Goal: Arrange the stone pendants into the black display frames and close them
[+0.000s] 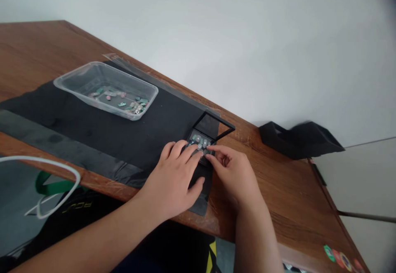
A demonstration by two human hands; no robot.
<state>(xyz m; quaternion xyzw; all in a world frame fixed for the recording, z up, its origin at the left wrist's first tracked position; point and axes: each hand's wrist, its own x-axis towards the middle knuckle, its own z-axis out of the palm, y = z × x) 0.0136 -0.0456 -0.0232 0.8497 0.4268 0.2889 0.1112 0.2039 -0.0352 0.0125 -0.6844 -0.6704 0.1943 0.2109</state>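
A small black case [213,135] stands with its clear-windowed lid raised near the right end of the black sheet. Inside it lie several small green, white and grey pieces [199,140], shaped like false nails. My left hand [175,178] rests over the case's near left side, its fingers stretched out and their tips at the pieces. From the right, my right hand [233,168] reaches in with thumb and forefinger pinched at the case's right edge. Whatever is between those fingertips is too small to make out.
A clear plastic tub [108,108] with more small coloured pieces sits on the black sheet [123,145] to the left. An open black box [300,141] is against the wall. A white cable [72,170] hangs by the wooden table's [266,186] front edge; round stickers [340,260] are at lower right.
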